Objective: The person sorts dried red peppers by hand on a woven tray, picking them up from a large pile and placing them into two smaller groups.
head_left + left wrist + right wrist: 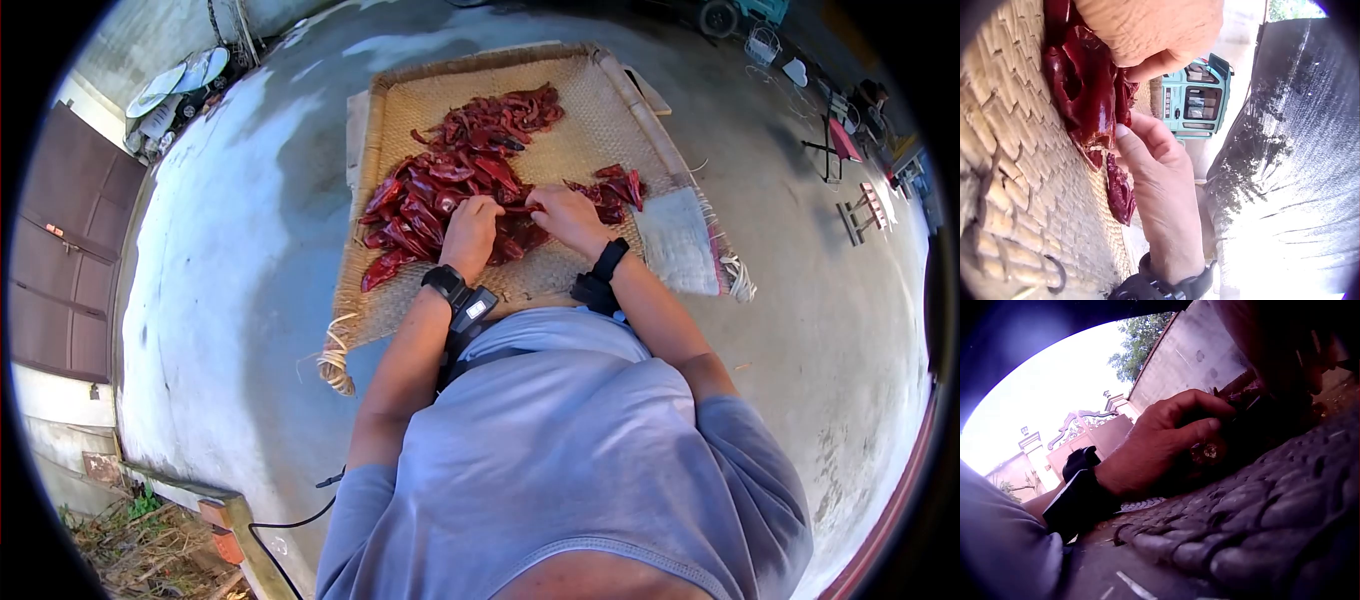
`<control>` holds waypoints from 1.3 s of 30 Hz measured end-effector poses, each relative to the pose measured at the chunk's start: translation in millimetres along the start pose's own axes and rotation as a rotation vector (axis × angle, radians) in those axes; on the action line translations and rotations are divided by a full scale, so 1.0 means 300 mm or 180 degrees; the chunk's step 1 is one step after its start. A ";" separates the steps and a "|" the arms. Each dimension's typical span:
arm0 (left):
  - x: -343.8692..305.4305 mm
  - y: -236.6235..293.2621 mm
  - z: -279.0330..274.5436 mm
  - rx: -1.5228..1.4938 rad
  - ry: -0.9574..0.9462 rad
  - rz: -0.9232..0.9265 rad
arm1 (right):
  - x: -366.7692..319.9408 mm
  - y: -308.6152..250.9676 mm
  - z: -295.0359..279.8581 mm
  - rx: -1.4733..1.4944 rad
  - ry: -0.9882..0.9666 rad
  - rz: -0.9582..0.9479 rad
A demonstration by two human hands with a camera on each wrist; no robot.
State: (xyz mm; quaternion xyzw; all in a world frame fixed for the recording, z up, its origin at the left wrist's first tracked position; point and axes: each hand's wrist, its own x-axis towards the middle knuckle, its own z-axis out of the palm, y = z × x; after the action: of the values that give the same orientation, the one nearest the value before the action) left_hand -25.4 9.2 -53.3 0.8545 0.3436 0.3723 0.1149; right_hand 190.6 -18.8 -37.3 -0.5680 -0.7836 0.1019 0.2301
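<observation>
A pile of glossy dark red dried chili peppers (415,212) lies on the woven tray (590,110). At the near side of the pile, my left hand (470,235) and right hand (572,218) work close together. In the left wrist view, my right hand (1163,194) pinches one red chili pepper (1092,94) between thumb and fingers, near its end. My left hand (1157,31) grips the other part of that pepper, its fingertips partly hidden. Seen in the right wrist view, the left hand (1154,437) has curled fingers; the right hand (1272,344) is dark there.
Smaller, more shrivelled peppers (500,115) lie at the tray's far side, and a few sit right of the hands. A pale cloth patch (680,240) covers the tray's near right corner. Concrete floor (290,200) surrounds it. Small stools (868,208) stand far right.
</observation>
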 end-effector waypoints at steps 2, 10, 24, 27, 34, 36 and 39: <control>0.000 0.021 -0.003 -0.0082 0.0260 -0.0114 | -0.012 -0.018 -0.025 0.0202 0.0138 0.0241; -0.010 -0.001 -0.007 0.0173 -0.0195 0.0046 | -0.101 0.068 -0.137 0.0280 0.0955 0.0834; 0.006 0.030 -0.026 -0.0124 -0.0260 0.0354 | -0.083 0.011 -0.044 0.0241 0.0475 0.0015; 0.012 0.034 -0.031 -0.0322 -0.0290 0.0344 | -0.073 0.022 -0.038 0.0408 0.0154 -0.0081; 0.003 0.029 -0.026 -0.0655 0.0003 -0.0042 | -0.106 0.019 -0.106 0.0273 0.0251 0.0924; -0.002 0.027 -0.033 -0.0591 -0.0223 0.0075 | -0.115 0.049 -0.129 -0.0355 0.0968 0.1006; -0.001 0.020 -0.041 -0.0304 -0.0742 0.0382 | -0.112 0.059 -0.153 -0.0677 0.1634 0.1023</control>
State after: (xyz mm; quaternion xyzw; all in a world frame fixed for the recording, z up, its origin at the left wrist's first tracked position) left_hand -31.3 3.9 -42.0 0.9045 0.2580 0.2926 0.1721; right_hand 235.9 -48.9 -12.9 -0.7125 -0.6065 -0.0921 0.3406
